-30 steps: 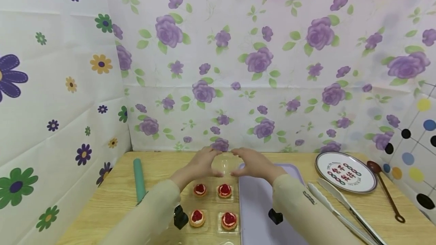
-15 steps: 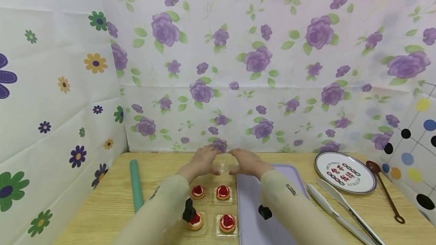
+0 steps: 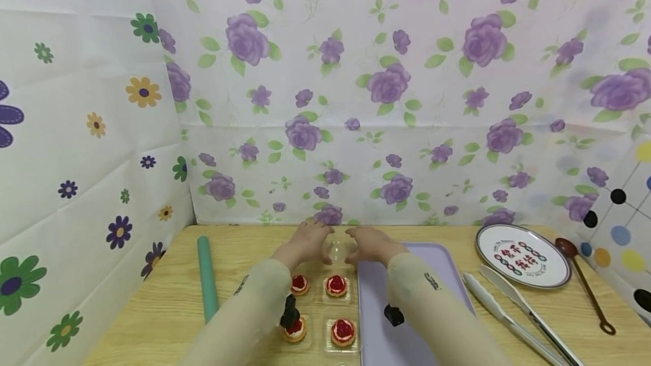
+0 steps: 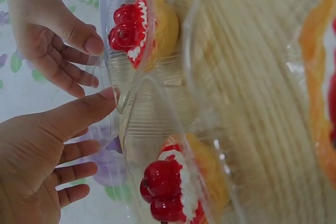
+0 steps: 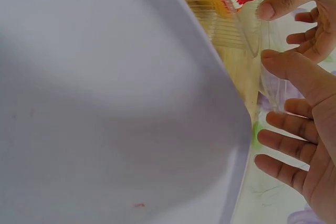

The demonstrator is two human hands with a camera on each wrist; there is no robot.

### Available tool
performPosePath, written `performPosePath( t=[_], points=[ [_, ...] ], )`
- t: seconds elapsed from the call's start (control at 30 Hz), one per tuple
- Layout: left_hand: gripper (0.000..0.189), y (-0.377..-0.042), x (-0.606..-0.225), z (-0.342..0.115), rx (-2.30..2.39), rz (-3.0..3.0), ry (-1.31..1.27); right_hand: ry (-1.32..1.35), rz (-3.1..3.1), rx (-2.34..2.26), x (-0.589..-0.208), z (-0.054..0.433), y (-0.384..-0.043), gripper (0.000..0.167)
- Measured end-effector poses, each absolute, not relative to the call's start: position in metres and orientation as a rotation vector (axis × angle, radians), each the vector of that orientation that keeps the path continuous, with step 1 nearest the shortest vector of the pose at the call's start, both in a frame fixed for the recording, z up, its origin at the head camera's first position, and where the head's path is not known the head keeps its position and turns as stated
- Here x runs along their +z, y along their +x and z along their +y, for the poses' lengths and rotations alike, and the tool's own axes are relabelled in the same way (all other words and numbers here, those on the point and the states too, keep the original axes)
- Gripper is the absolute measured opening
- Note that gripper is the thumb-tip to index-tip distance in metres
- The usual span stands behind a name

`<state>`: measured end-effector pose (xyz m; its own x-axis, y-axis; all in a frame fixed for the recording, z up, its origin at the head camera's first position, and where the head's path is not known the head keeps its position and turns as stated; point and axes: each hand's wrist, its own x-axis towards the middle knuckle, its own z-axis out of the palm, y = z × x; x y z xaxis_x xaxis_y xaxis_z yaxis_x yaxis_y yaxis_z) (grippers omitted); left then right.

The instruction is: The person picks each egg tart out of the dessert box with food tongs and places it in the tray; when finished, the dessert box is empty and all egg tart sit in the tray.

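Note:
In the head view, both hands stand facing each other at the back of the table, around a clear plastic lid (image 3: 337, 247). My left hand (image 3: 309, 243) is on its left, my right hand (image 3: 370, 245) on its right. The left wrist view shows the left thumb (image 4: 86, 111) right at the clear edge, the other fingers loosely spread. From the right wrist, the right thumb (image 5: 286, 64) lies against the plastic while the fingers extend apart. Just in front are cream tarts with red berries (image 3: 335, 286) in clear plastic boxes; another tart (image 4: 173, 182) appears large beside the left hand.
A pale purple tray (image 3: 386, 321) lies right of the tarts, under the right forearm. Metal tongs (image 3: 519, 309), a white oval plate (image 3: 524, 256) and a brown ladle (image 3: 585, 281) lie farther right. A green roll (image 3: 207, 278) lies at left. Printed cloth walls (image 3: 325, 89) enclose the table.
Both hands have come closer together around the clear lid. The right forearm has moved a little left, and the left forearm a little right. Tarts, tray and utensils stay in place.

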<state>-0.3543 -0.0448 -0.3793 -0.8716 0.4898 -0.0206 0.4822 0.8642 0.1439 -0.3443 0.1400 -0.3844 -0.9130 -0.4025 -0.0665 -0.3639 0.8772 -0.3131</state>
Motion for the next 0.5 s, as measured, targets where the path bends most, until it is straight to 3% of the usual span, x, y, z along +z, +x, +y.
performPosePath(
  t=[0.5],
  points=[
    [0.072,-0.3551,-0.3848,-0.0444,0.136,2.957,0.765,-0.587,2.883,-0.370,-0.3847,0.1385,-0.3432,0.073]
  ],
)
